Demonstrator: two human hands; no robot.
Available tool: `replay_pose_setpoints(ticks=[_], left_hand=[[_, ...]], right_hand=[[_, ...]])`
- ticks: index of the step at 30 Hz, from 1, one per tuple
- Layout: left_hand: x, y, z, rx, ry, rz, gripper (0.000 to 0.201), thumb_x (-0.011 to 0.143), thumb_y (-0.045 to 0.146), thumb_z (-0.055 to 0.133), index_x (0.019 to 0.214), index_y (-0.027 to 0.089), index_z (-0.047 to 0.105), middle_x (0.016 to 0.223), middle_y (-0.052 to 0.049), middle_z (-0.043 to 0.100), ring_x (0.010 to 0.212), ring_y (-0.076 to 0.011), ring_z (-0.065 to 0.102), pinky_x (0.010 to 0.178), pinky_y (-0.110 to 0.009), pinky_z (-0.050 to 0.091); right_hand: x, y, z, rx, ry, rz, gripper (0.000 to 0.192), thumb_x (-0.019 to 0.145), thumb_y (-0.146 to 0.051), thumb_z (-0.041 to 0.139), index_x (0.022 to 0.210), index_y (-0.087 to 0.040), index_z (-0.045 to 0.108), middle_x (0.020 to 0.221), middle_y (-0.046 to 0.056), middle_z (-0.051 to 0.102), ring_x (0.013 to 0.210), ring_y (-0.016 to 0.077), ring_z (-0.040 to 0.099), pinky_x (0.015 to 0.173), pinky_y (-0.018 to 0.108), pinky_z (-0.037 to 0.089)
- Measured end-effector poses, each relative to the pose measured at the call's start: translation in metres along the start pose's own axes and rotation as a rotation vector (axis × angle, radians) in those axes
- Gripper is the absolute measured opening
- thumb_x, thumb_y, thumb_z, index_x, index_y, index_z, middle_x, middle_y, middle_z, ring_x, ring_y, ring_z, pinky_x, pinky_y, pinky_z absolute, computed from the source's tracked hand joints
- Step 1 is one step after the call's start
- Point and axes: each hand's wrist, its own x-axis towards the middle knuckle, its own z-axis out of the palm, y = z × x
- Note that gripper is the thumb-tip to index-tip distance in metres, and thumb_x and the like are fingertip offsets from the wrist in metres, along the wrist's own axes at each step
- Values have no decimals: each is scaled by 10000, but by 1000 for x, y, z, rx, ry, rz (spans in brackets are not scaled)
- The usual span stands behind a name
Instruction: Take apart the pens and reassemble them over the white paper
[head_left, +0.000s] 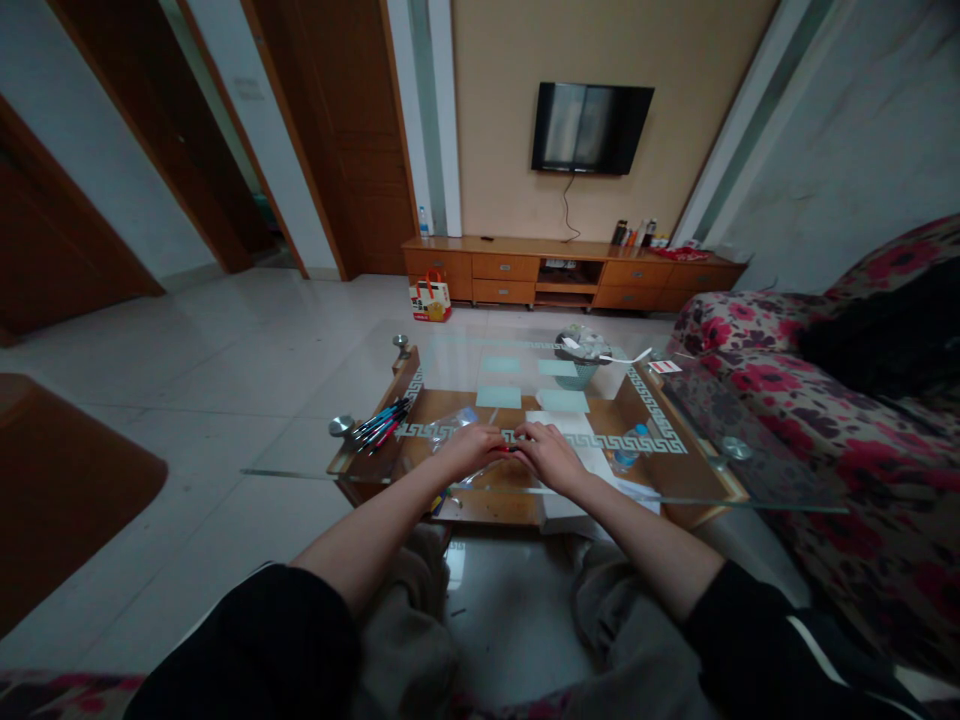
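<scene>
My left hand (471,450) and my right hand (551,455) meet over the near edge of a glass-topped coffee table (675,480). Between their fingertips they pinch a small red object (511,449), too small to name. A clear plastic bag (454,420) lies just beyond my left hand. A bunch of pens (381,424) in blue, black and red lies at the table's left corner. A stack of white paper (577,440) sits under and past my right hand.
Several pale green cards (499,396) lie on the far glass, beside a small basket (577,372) of odds and ends. A floral sofa (840,420) flanks the right. A TV (591,128) hangs above a wooden cabinet (570,270). A gift bag (430,298) stands on the floor.
</scene>
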Motion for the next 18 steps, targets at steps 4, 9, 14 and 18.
replay_pose_setpoints(ticks=[4,9,14,18], left_hand=[[0,1,-1,-6,-9,-15,355,976,466,506,923,187,719,841,-52,656,764,-152,592,681,-246,388],[0,2,-2,-34,-19,-11,308,992,407,494,973,200,720,875,-51,671,789,-153,609,695,-243,396],[1,3,-3,-39,-43,-29,318,997,400,481,967,189,716,876,-56,678,792,-157,614,700,-244,411],[2,2,1,-51,-45,-52,320,997,405,477,951,185,705,906,-62,684,815,-163,621,706,-244,424]], right_hand=[[0,1,1,-17,5,-3,228,969,-363,576,1029,-207,731,1150,103,623,1038,228,549,852,365,421],[0,1,0,-19,30,5,232,966,-369,580,1044,-207,726,1181,107,614,1057,237,544,857,368,421],[0,0,-1,-18,42,14,230,965,-384,578,1015,-221,733,1194,102,621,1047,242,552,846,371,423],[1,-1,-2,-29,60,14,231,972,-375,567,1033,-221,728,1254,103,604,1064,248,550,852,379,424]])
